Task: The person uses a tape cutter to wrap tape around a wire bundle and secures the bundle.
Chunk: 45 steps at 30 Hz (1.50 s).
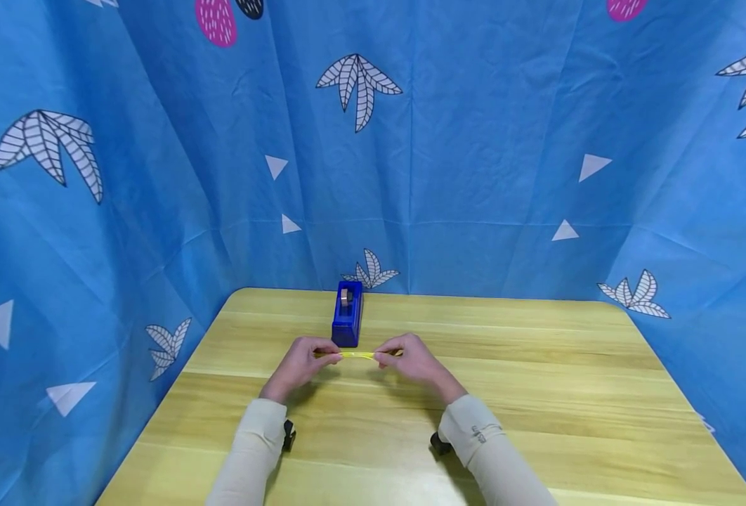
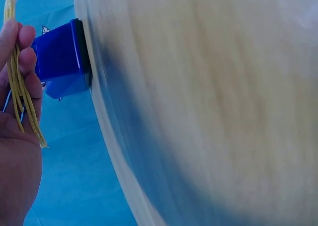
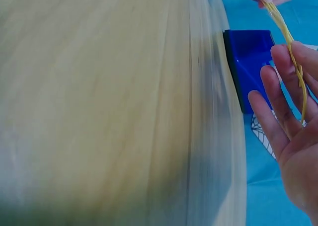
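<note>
Between both hands a bundle of thin yellow cords (image 1: 357,355) is stretched level above the table. My left hand (image 1: 300,362) pinches one side of it between thumb and fingers. In the left wrist view, several loose cord ends (image 2: 34,114) hang down across that palm. With thumb and forefinger my right hand (image 1: 417,365) pinches the other side, while its remaining fingers are spread, as the right wrist view shows. A pale, shiny section (image 3: 280,21) of the bundle lies between the hands. Just beyond them stands a blue tape dispenser (image 1: 346,323) with a tape roll in it.
The wooden table (image 1: 537,393) has rounded far corners and ends at a blue patterned curtain (image 1: 474,176) at the back and sides. The dispenser stands near the table's far edge, left of the middle. Dark wrist devices (image 1: 440,443) sit under both sleeves.
</note>
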Each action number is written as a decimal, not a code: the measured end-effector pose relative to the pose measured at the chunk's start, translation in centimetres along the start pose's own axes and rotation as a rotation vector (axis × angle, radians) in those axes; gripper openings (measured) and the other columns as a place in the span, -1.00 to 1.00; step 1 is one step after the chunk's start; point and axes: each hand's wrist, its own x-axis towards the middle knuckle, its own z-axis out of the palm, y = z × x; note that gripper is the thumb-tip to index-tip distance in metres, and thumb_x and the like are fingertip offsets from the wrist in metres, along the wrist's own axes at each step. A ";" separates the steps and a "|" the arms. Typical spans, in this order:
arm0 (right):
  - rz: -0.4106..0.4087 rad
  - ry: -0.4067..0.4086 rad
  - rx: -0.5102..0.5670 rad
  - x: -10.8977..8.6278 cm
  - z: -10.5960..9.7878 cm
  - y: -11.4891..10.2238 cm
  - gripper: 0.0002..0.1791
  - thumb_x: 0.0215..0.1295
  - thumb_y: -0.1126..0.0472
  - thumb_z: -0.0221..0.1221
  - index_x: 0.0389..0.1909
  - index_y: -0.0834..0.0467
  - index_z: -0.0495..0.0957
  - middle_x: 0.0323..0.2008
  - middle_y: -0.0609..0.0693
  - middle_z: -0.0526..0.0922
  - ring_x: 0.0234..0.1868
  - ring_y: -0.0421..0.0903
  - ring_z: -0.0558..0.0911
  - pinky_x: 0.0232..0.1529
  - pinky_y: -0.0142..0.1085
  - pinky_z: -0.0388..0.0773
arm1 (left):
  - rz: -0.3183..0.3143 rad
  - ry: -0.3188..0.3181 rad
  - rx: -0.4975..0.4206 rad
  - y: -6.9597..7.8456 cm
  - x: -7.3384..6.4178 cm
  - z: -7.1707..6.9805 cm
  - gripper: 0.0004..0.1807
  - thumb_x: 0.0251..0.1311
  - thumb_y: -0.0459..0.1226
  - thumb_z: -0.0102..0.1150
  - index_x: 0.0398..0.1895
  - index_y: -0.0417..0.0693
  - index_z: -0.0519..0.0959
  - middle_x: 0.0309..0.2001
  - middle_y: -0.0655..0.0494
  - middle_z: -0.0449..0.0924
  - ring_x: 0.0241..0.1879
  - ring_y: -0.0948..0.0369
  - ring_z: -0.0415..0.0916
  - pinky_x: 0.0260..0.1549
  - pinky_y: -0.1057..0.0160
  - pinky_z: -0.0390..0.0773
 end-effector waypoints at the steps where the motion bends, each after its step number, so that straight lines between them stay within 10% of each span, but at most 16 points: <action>1: 0.001 0.002 0.000 -0.1 -0.1 0.0 -0.82 0.47 0.18 0.26 -0.11 0.15 0.79 -0.33 -0.01 0.81 -0.26 -0.05 0.78 -0.19 -0.32 0.66 | -0.001 0.001 0.003 0.1 0.0 0.0 -0.91 0.33 -0.24 0.36 -0.23 -0.06 0.79 -0.25 0.16 0.78 -0.26 0.26 0.61 -0.26 0.31 0.64; 45: 0.102 0.090 0.120 -1.5 -1.2 0.2 -0.81 0.50 0.17 0.23 -0.08 0.15 0.75 -0.10 0.10 0.76 -0.19 -0.05 0.75 -0.08 -0.16 0.73 | 0.018 -0.020 0.102 0.8 -0.5 -0.2 -0.85 0.32 -0.09 0.39 -0.10 0.19 0.74 -0.35 0.30 0.66 -0.36 0.28 0.51 -0.32 0.30 0.54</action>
